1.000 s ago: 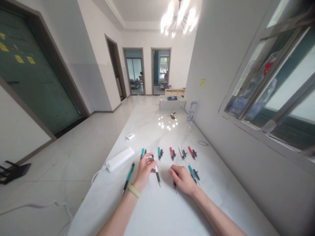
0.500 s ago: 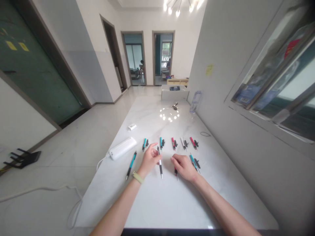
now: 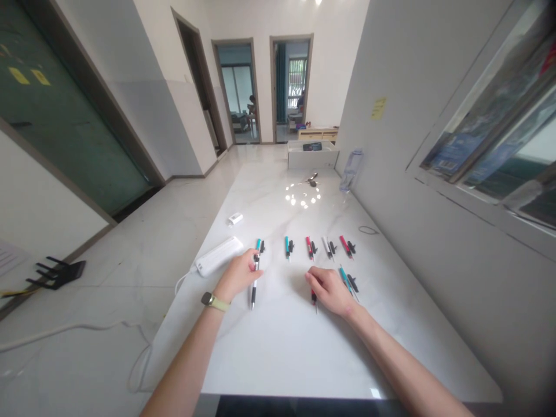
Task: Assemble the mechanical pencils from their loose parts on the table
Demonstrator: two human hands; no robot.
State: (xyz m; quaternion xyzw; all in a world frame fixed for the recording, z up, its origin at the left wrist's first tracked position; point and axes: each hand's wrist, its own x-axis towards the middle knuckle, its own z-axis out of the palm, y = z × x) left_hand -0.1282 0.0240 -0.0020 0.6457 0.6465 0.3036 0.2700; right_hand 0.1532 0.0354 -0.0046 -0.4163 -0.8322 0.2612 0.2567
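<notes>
Power strip (image 3: pixel 219 255), white, lies at the left edge of the marble table (image 3: pixel 282 353). Just beside it the left hand (image 3: pixel 238 275) has its thumb and curled fingers pinching the upper barrel of a white pen (image 3: pixel 253 288). The pen's black tip points towards the person, clear of the fingertips. Beyond both hands a row of five pens (image 3: pixel 309 246) lies across the table, each with a black cap beside it. The right hand (image 3: pixel 332 289) rests palm down, fingers pressed together and curled over a red pen (image 3: pixel 313 297). Only its dark tip shows, below the thumb; whether the fingers grip it cannot be told. A teal pen (image 3: pixel 344 275) and black cap (image 3: pixel 353 283) lie against that hand's outer side.
</notes>
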